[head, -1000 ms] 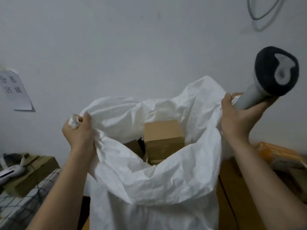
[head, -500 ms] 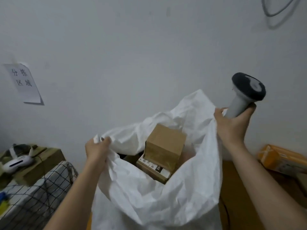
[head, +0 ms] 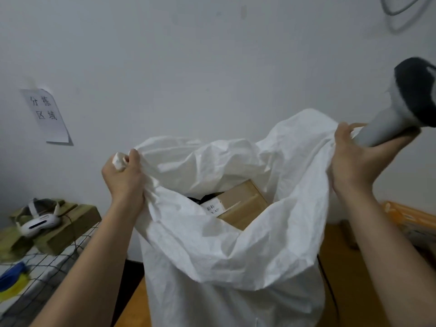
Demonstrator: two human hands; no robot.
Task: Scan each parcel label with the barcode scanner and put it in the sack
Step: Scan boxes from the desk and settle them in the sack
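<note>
Sack: big white crinkly sack [head: 231, 263] is held up, mouth open | my left hand [head: 123, 178] squeezes its rim | my right hand [head: 358, 161] grips rim plus grey barcode scanner [head: 398, 109] | brown cardboard parcel [head: 240, 204] sits inside.

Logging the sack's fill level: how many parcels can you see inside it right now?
1: a brown cardboard parcel with a white label, lying in the mouth of the white sack. Something dark shows beside it; more may be hidden below.

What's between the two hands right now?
In the head view, the sack's open mouth spans from left hand to right hand, with a cardboard box showing inside.
</note>
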